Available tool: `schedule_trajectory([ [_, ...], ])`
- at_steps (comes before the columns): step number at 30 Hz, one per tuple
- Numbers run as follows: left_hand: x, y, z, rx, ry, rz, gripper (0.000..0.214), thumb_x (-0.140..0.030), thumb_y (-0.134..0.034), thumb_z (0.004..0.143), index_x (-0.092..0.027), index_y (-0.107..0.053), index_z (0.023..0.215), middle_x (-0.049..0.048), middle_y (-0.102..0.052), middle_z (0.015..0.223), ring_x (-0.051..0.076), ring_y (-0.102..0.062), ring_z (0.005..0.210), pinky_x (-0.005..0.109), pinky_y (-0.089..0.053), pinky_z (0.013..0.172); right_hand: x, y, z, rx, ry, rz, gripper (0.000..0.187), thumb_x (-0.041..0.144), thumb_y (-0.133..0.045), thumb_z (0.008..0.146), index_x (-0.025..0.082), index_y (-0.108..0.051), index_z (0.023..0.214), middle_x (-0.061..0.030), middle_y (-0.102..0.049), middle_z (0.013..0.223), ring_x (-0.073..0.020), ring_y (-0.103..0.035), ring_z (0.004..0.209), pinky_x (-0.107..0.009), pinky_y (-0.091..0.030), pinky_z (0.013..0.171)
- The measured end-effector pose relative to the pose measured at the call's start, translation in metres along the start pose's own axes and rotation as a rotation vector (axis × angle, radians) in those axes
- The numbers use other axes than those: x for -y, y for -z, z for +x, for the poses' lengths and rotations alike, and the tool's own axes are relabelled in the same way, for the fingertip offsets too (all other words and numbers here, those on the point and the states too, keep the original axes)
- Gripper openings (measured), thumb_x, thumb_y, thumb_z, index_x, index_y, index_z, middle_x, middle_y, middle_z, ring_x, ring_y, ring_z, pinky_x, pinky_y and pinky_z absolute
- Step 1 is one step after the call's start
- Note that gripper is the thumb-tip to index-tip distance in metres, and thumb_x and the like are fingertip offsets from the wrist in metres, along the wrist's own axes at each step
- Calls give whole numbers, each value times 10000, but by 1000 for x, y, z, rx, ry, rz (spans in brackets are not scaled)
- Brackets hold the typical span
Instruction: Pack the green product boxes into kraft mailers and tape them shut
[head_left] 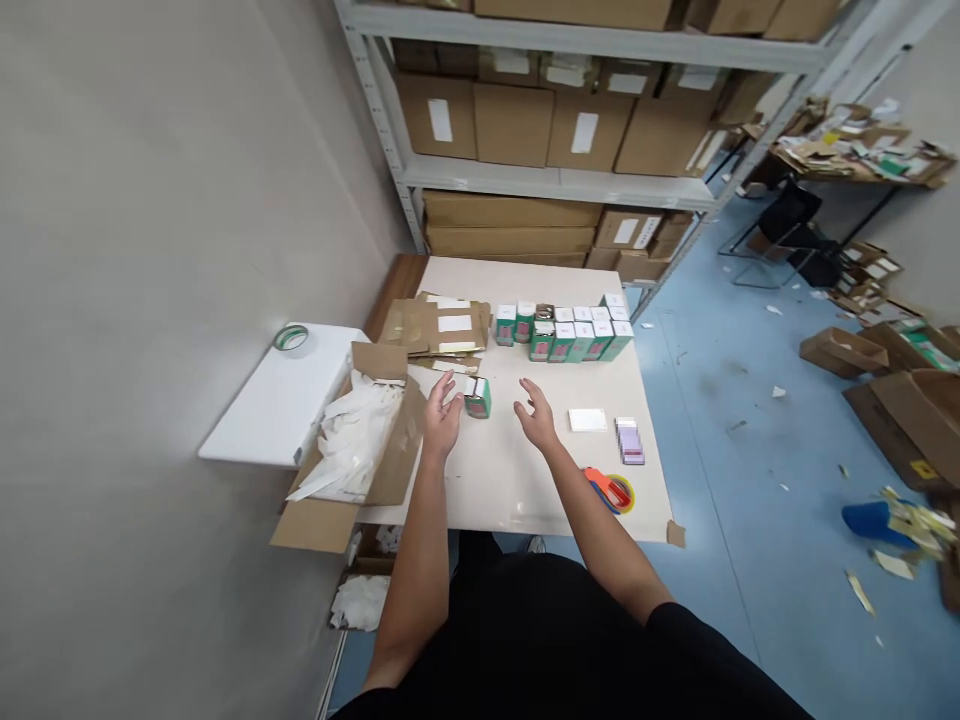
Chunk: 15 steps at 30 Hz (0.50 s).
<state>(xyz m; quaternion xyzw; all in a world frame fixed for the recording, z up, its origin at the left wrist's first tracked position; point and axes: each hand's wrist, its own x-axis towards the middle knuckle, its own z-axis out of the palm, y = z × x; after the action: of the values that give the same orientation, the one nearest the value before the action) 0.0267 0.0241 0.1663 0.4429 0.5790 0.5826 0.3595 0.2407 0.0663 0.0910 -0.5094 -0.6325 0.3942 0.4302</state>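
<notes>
A single small green and white box point(478, 397) lies on the white table point(517, 470). My left hand point(442, 410) is open with fingers spread just left of this box, not gripping it. My right hand point(535, 412) hovers open to the right of the box, holding nothing. Farther back, several similar green boxes point(570, 332) stand in rows.
Flattened brown cardboard point(435, 328) lies at the table's back left. An open carton of white bags point(360, 440) sits at the left edge, beside a small white shelf with a tape roll point(291, 338). A white card point(587, 420), purple labels point(630, 442) and a tape dispenser point(611, 490) lie to the right. Shelving with cartons point(525, 120) stands behind.
</notes>
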Motion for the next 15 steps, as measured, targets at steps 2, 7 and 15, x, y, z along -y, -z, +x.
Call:
schedule_trajectory([
  [2, 3, 28, 25, -20, 1, -2, 523, -392, -632, 955, -308, -559, 1466, 75, -508, 1565, 293, -489, 1437, 442, -458, 1148, 13, -28, 26, 31, 13, -2, 564, 359, -557, 935, 304, -520, 1495, -77, -468, 1594, -252, -439, 1464, -460, -481, 1109],
  [7, 21, 81, 104, -43, 32, -12, 550, -403, -630, 964, -314, -528, 1498, 69, -515, 1563, 288, -457, 1465, 439, -405, 1191, 36, -92, 94, 73, 62, -32, 579, 374, -568, 940, 292, -504, 1510, -84, -465, 1594, -258, -435, 1465, -459, -487, 1103],
  [15, 87, 120, 230, -38, 171, -20, 498, -360, -638, 939, -243, -592, 1420, 102, -584, 1491, 272, -556, 1364, 413, -454, 1137, 43, -168, 187, 82, 71, -100, 586, 357, -585, 935, 281, -510, 1511, -80, -490, 1579, -264, -415, 1485, -479, -409, 1189],
])
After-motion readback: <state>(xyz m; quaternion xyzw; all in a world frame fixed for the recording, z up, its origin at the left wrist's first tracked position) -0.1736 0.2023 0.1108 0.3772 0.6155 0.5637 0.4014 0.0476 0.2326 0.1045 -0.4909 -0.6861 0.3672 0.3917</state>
